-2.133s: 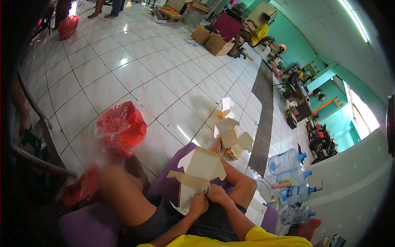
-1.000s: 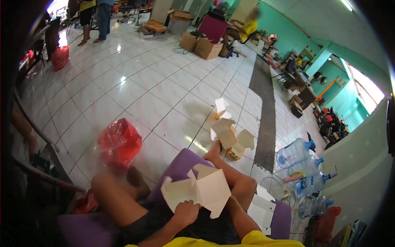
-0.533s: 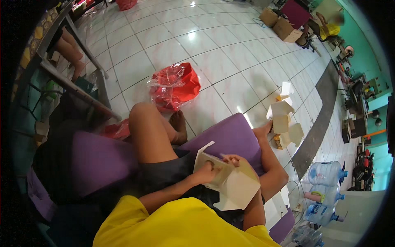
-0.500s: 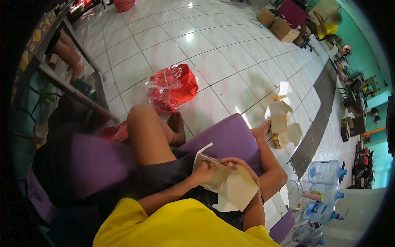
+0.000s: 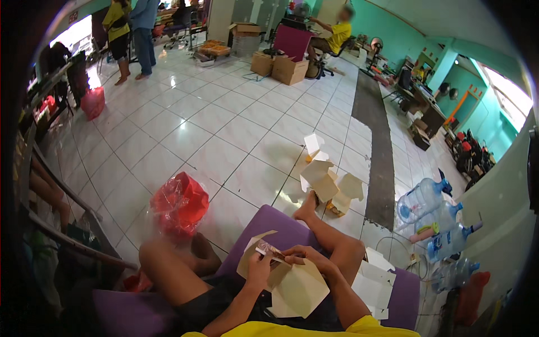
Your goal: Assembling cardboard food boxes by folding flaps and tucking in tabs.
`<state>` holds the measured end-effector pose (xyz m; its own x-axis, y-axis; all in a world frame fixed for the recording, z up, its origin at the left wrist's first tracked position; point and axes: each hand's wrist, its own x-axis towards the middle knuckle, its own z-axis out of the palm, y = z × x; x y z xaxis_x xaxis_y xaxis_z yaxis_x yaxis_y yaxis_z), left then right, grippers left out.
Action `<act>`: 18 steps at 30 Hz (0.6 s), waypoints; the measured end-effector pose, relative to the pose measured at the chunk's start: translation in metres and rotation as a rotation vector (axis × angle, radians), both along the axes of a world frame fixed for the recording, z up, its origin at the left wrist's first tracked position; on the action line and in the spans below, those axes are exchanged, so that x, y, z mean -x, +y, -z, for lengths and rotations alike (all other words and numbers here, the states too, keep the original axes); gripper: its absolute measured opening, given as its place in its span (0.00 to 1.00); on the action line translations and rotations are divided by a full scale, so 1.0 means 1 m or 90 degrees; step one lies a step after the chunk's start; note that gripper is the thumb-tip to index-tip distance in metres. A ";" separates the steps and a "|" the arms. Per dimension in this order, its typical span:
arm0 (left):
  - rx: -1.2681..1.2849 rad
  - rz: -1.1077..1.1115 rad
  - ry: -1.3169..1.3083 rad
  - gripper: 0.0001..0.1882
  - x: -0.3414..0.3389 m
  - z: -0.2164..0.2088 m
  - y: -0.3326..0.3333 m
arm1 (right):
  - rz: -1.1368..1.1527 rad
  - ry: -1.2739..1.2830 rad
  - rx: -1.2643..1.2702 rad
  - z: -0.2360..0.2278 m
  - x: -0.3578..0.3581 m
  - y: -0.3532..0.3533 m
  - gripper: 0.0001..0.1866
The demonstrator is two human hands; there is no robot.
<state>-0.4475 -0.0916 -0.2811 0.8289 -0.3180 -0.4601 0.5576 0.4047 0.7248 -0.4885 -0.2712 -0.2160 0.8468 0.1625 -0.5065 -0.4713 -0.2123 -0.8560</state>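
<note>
On my lap lies a partly folded carton (image 5: 298, 289), its plain cream inside facing up and its flaps spread. A small printed patch shows at its far edge, between my hands. My left hand (image 5: 259, 269) grips the carton's left side near that patch, fingers closed on the board. At the far right edge, my right hand (image 5: 307, 256) pinches the board with bent fingers. Both hands are close together, and the carton is tilted across my thighs. Some of the fingertips are hidden behind the board.
White flat cartons (image 5: 375, 283) lie at my right on the purple seat (image 5: 264, 229). Open cartons (image 5: 320, 178) stand on the floor by my right foot. A red plastic bag (image 5: 181, 205) sits ahead left; large water bottles (image 5: 420, 201) stand at right. Other people are farther off.
The view has tilted up, showing more of the room. My left hand has shifted from the carton's inside to its left edge. The right hand still holds the far edge.
</note>
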 end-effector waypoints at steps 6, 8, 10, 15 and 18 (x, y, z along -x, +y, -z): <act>-0.108 -0.010 -0.023 0.09 -0.014 -0.004 0.005 | 0.045 -0.112 -0.013 0.020 0.013 0.010 0.20; -0.095 -0.007 -0.018 0.09 -0.016 0.010 0.007 | 0.016 -0.154 0.009 0.028 0.012 0.008 0.18; -0.124 0.050 -0.061 0.07 -0.022 0.041 0.002 | -0.007 -0.160 0.013 0.032 0.013 0.001 0.17; -0.065 0.087 -0.047 0.10 -0.037 0.020 -0.025 | 0.006 -0.153 -0.028 0.021 0.014 0.002 0.19; -0.173 0.092 -0.145 0.10 -0.039 0.026 -0.040 | 0.187 -0.125 -0.077 0.035 0.013 0.010 0.18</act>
